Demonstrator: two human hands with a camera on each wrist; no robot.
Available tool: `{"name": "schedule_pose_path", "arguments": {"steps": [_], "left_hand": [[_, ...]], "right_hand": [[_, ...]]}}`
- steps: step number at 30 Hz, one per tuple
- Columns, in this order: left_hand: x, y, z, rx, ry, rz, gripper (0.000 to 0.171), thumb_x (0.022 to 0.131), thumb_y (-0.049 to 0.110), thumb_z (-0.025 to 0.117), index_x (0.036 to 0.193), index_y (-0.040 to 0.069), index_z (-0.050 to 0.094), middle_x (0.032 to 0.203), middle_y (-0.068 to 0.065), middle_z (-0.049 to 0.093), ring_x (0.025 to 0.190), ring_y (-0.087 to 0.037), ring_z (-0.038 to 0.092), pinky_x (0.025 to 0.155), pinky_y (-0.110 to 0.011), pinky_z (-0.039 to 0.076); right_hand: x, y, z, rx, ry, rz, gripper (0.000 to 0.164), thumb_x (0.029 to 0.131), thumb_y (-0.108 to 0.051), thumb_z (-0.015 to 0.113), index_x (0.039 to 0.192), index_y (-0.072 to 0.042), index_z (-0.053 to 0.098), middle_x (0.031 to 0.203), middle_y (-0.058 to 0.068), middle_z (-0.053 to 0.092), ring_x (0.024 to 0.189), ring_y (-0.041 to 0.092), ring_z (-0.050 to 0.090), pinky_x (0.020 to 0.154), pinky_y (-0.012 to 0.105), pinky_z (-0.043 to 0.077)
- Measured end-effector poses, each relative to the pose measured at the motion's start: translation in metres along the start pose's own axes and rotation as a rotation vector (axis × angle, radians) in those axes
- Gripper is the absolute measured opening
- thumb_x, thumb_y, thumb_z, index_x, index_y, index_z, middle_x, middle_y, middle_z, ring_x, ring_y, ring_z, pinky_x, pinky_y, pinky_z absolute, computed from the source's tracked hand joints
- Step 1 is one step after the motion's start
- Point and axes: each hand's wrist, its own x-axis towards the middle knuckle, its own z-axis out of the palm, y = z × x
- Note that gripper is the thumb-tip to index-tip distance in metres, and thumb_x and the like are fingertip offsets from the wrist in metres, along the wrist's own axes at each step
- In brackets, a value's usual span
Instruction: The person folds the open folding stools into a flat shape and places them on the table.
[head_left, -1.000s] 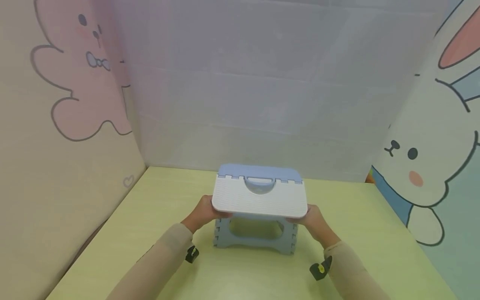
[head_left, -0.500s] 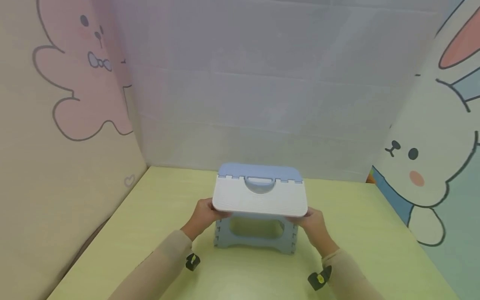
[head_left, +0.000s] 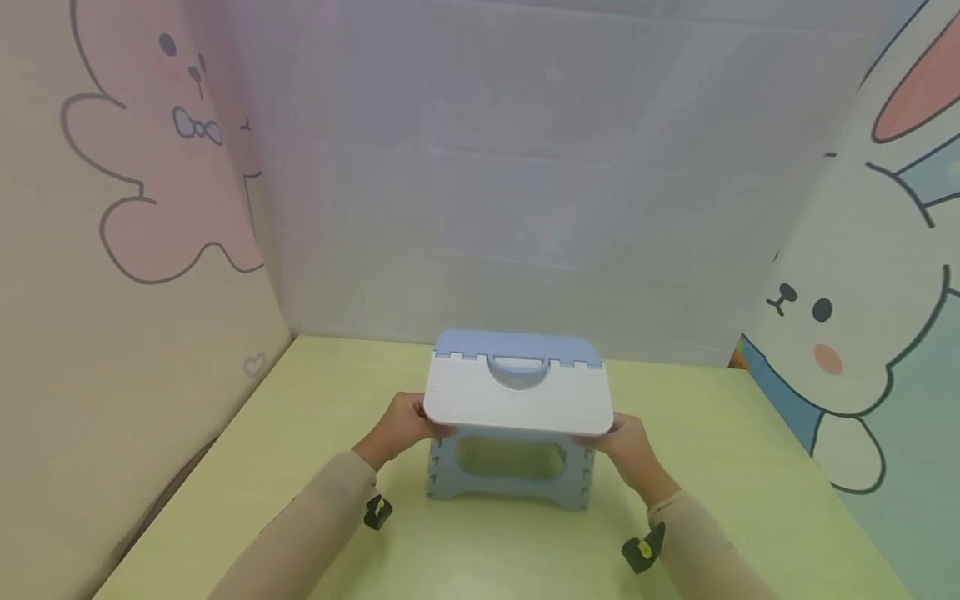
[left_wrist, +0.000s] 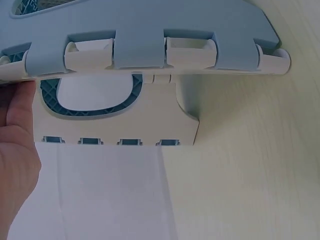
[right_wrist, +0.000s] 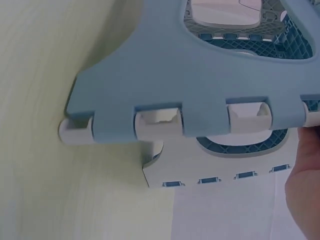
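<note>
A white and blue folding step stool stands unfolded at the middle of the table, its top tilted toward me in the head view. A half-round handle recess sits at the seam of its white and blue panels. My left hand grips the left end of the seat, and my right hand grips the right end. The fingertips are hidden under the seat. Both wrist views show the blue side leg panel with its white hinge knuckles, close beside each hand.
The pale yellow-green table spreads around the stool. A light grey wall rises behind it, with cartoon-printed panels at the left and the right. Black straps hang at both wrists.
The stool stays in place on the table. Both hands keep their hold at its ends, with only slight shifts of the hands and forearms.
</note>
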Motion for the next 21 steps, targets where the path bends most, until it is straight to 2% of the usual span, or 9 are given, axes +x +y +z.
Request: {"name": "schedule_pose_path", "arguments": {"steps": [9, 21], "left_hand": [[-0.0005, -0.0006, -0.0054, -0.058, -0.064, -0.011, 0.031, 0.078, -0.008, 0.071, 0.106, -0.018, 0.062, 0.102, -0.026, 0.067, 0.086, -0.017, 0.066, 0.078, -0.037, 0.055], [0.0022, -0.0041, -0.0057, -0.074, -0.08, -0.027, 0.033, 0.078, -0.007, 0.07, 0.109, -0.017, 0.062, 0.107, -0.026, 0.066, 0.092, -0.021, 0.065, 0.083, -0.04, 0.054]], "right_hand": [[0.0051, -0.002, -0.0078, -0.023, -0.092, -0.032, 0.036, 0.076, 0.002, 0.074, 0.105, 0.019, 0.061, 0.101, 0.024, 0.068, 0.088, 0.007, 0.064, 0.081, 0.029, 0.051], [0.0084, 0.0011, -0.0105, 0.002, -0.105, -0.022, 0.036, 0.076, 0.004, 0.072, 0.106, 0.02, 0.06, 0.103, 0.025, 0.068, 0.089, 0.006, 0.064, 0.083, 0.028, 0.05]]}}
